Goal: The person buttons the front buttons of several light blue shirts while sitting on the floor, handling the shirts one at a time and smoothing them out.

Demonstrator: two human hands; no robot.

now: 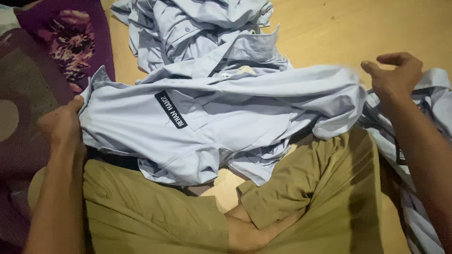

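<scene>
A pale blue shirt (221,117) with a black name tag on its chest lies stretched across my lap, over my khaki trousers (155,211). My left hand (61,124) grips the shirt's left edge near the collar end. At the shirt's right end is my right hand (393,75), fingers apart and curled just above the cloth; whether it touches the fabric is unclear.
A pile of more pale blue shirts (197,33) lies ahead on the tan floor (358,28). Another blue shirt (423,155) trails under my right forearm. A purple patterned cloth (66,42) and a dark mat (23,94) sit at the left.
</scene>
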